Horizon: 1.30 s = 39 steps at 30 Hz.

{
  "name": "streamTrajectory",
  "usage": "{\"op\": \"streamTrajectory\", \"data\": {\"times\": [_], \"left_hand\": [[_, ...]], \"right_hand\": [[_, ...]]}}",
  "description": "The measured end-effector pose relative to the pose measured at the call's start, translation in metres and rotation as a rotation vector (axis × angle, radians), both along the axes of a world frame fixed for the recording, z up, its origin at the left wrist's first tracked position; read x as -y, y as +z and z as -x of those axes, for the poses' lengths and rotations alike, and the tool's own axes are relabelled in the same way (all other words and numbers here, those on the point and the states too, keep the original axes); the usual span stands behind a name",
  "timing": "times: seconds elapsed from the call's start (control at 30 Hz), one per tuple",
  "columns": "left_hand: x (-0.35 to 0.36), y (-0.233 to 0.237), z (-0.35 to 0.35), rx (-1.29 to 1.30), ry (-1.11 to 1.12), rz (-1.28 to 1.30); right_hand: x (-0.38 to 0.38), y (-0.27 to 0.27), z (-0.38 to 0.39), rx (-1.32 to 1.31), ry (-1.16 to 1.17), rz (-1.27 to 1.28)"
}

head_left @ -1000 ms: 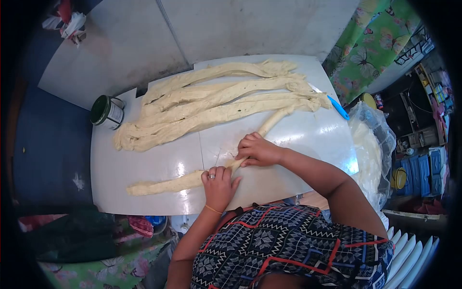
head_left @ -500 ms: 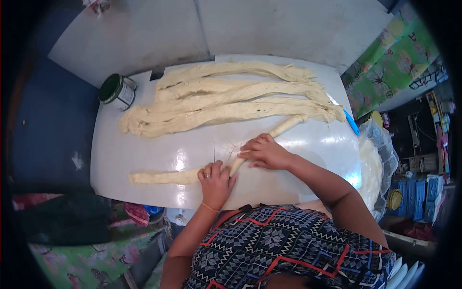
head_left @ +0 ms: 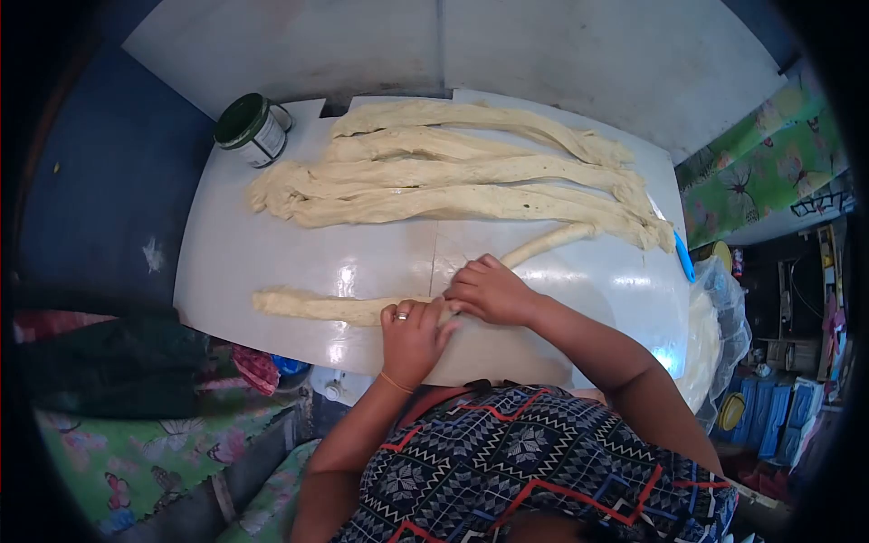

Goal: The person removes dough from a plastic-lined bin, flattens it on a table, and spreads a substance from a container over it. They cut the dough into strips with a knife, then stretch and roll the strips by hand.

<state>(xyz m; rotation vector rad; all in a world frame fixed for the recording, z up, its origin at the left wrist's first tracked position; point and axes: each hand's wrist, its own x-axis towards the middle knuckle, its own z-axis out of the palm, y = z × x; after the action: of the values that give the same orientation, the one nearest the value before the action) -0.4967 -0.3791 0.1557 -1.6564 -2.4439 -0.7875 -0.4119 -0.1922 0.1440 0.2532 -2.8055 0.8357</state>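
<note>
A flat strip of pale dough lies along the near side of the white table. Its right end runs under the curled fingers of my left hand, which wears a ring. Close beside it, my right hand has its fingers bent over the same dough, and the fingertips of both hands nearly meet. Beyond my right hand a narrower, rolled dough rope slants up to the right. The dough between the hands is mostly covered by fingers. Farther back rest several long, wide dough strips, side by side.
An open dark green tub stands at the table's back left corner. A blue-handled tool lies at the right edge of the table. Clear plastic covers a pale mass beyond that edge. A wall panel rises behind.
The view has shifted, so the table sits farther right and higher in it. My right hand has come closer to my left hand along the dough.
</note>
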Motion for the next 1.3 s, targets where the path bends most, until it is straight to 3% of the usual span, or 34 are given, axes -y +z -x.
{"op": "streamTrajectory", "data": {"times": [0.13,0.23,0.3,0.37,0.43,0.5,0.57,0.7,0.77,0.83,0.87,1.1,1.17,1.23,1.3], "left_hand": [[0.011,-0.007,-0.001,0.038,-0.064,0.035],[0.005,0.002,0.009,0.155,-0.038,0.083],[-0.004,0.007,0.011,0.074,0.181,-0.045],[-0.003,-0.008,0.01,0.034,0.088,-0.012],[0.006,-0.016,0.004,0.01,0.004,0.027],[0.014,-0.011,-0.004,0.02,-0.059,-0.01],[0.017,-0.01,-0.001,-0.016,-0.042,-0.009],[0.012,-0.001,0.007,0.058,0.17,-0.009],[0.01,-0.012,0.009,0.029,0.185,-0.101],[0.015,-0.018,0.009,-0.053,0.114,-0.081],[0.016,-0.018,0.007,-0.136,0.038,-0.058],[0.021,-0.003,0.015,0.007,0.081,0.0],[0.022,0.004,0.019,0.01,0.23,-0.043],[0.021,-0.004,0.024,0.04,0.191,-0.056],[0.025,-0.011,0.024,0.078,0.15,-0.069]], "right_hand": [[-0.006,0.014,-0.015,0.116,0.035,-0.007],[0.003,0.016,0.005,0.231,-0.153,-0.152],[0.009,0.004,0.026,-0.105,-0.446,-0.236],[0.01,0.001,0.026,-0.147,-0.364,-0.256],[0.013,-0.002,0.013,-0.063,0.062,0.004],[0.004,-0.004,0.0,-0.039,0.062,-0.049],[-0.007,0.005,-0.006,-0.048,-0.106,-0.254],[-0.009,0.001,0.006,-0.025,-0.473,-0.234],[-0.007,0.008,-0.002,-0.001,-0.417,-0.208],[0.001,0.013,-0.013,-0.069,-0.086,-0.155],[0.007,0.011,-0.014,-0.115,-0.076,-0.228],[0.011,0.0,0.003,0.003,-0.264,-0.183],[0.015,0.003,0.017,-0.073,-0.332,-0.181],[0.017,0.001,0.024,-0.144,-0.4,-0.178],[0.015,-0.007,0.025,-0.014,0.044,-0.114]]}}
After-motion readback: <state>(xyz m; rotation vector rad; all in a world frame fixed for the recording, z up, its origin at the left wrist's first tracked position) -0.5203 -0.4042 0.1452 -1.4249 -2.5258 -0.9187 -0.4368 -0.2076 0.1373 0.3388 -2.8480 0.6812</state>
